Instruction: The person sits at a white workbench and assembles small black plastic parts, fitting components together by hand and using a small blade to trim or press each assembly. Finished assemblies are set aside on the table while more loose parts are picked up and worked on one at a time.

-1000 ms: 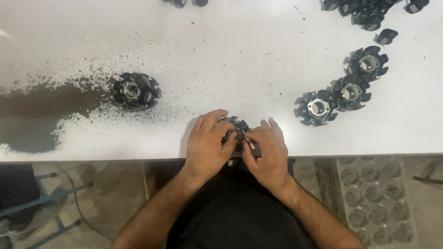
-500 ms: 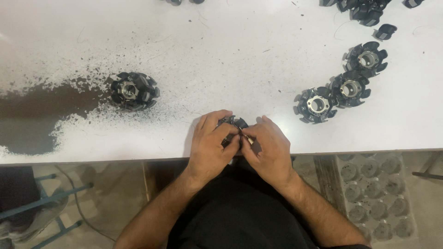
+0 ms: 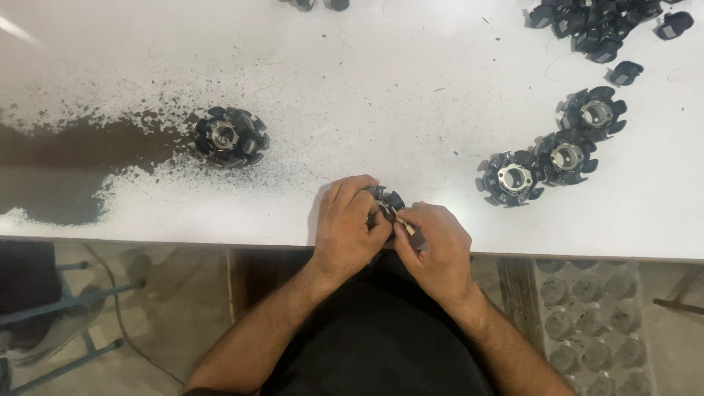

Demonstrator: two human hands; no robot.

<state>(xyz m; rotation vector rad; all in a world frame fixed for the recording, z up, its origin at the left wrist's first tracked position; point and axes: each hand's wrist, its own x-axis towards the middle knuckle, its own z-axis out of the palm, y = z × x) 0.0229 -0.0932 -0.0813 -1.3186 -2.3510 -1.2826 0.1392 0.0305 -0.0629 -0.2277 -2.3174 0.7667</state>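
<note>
A black round finned part point(image 3: 386, 199) with a metal centre rests at the near edge of the white table point(image 3: 411, 81). My left hand point(image 3: 350, 227) wraps over its left side and mostly hides it. My right hand point(image 3: 434, 248) grips its right side, with a small metal piece point(image 3: 405, 226) pinched at the fingertips. Both hands touch each other over the part.
One finished-looking black finned part point(image 3: 229, 137) sits at the left beside a dark worn patch point(image 3: 66, 169) of table. Three similar parts point(image 3: 557, 158) lie at the right. A pile of small black pieces point(image 3: 598, 26) fills the far right corner. A tray with round cells point(image 3: 594, 315) stands on the floor.
Both hands have stayed over the part at the table's edge, with only small finger shifts. The view has shifted slightly.
</note>
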